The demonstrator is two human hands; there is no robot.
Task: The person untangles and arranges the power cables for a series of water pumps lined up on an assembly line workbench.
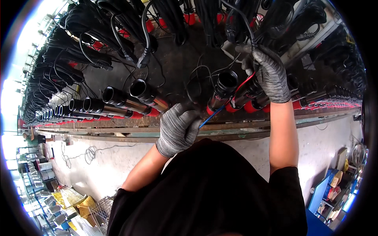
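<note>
Viewing from my remote station, largest items first. A long dark workbench [179, 59] fills the upper half of the head view, its near edge bowed by the lens. Below it I see pale floor [122, 157] and the wearer's black clothing [220, 188].

Bundles of black cable [167, 19] lie along the far side of the bench. Nearer me runs a row of open-mouthed dark cylinders [151, 96] with red bases, leaning at various angles.

Hands, both in grey knit gloves: I have the left hand [179, 128] low over the near edge, the right hand [271, 72] higher and farther over the bench, the two well apart. One black cylinder [221, 94] stands between them, its mouth open toward me. A grey-black cord [249, 24] drops from above to the right hand.

Smallest: a thin red strand [245, 83] slants from the right hand past that cylinder's side; a blue strand [212, 117] crosses low in front of it to the left hand. I cannot tell whether the strands join. Left fingers: curled together, clamped on the blue strand. Right fingers: bent inward, pinching the red strand; fingertips partly hidden.
</note>
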